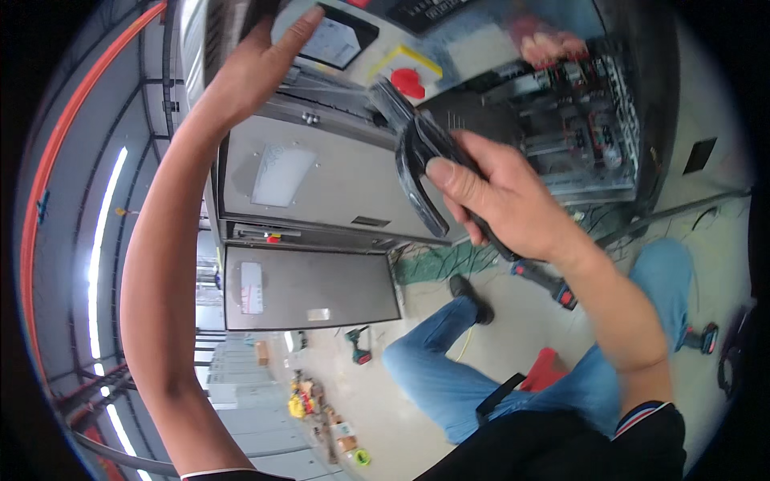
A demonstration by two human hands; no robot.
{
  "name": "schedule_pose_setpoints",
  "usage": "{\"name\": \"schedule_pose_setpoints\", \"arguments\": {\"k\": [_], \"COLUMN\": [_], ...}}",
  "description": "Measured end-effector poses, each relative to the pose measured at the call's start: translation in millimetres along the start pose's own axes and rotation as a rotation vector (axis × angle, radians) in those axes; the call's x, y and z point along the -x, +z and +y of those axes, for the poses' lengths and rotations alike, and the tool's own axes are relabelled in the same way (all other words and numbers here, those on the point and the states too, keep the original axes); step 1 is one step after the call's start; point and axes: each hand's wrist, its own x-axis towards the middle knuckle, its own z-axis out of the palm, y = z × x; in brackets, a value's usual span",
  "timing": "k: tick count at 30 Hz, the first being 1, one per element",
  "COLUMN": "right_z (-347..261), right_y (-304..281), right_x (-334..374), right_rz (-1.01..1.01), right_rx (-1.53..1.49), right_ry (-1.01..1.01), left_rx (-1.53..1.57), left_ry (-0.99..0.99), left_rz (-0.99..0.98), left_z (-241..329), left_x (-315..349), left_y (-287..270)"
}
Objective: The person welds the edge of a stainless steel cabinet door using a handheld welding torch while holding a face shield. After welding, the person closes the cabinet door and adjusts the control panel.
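Observation:
My right hand [497, 188] is closed round the handles of black pliers [421, 136], with the thumb along the near handle. The two handles stand apart, and the jaws point up and left toward the red knob [407, 82] on a yellow plate. Whether the jaws touch anything cannot be made out. My left hand [261, 64] reaches up to the upper left of the metal cabinet [329, 168], its thumb stretched out beside a dark-framed panel [341, 38]. The other fingers of that hand are mostly hidden at the top edge.
Dense electrical parts and wiring [573, 120] fill the cabinet's right section. A lower door [345, 293] projects beside loose cables [457, 260]. On the floor are a green drill [358, 345], a cordless tool [545, 284] near my knees, and several scattered items [309, 401].

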Motion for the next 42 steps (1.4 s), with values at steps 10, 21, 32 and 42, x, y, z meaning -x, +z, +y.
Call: {"name": "schedule_pose_setpoints", "arguments": {"k": [10, 21, 32, 42], "right_z": [-2, 0, 2, 11], "right_y": [6, 9, 11, 11], "right_x": [-4, -8, -9, -12], "right_rz": [0.008, 0.016, 0.027, 0.083], "right_rx": [0.007, 0.026, 0.089, 0.421], "right_ry": [-0.014, -0.027, -0.040, -0.421], "left_rx": [0.032, 0.010, -0.011, 0.003], "left_ry": [-0.016, -0.011, 0.071, 0.041], "left_rz": [-0.002, 0.048, 0.101, 0.066], "left_z": [17, 14, -6, -2], "left_x": [4, 5, -3, 1], "left_y": [-10, -3, 6, 1]}}
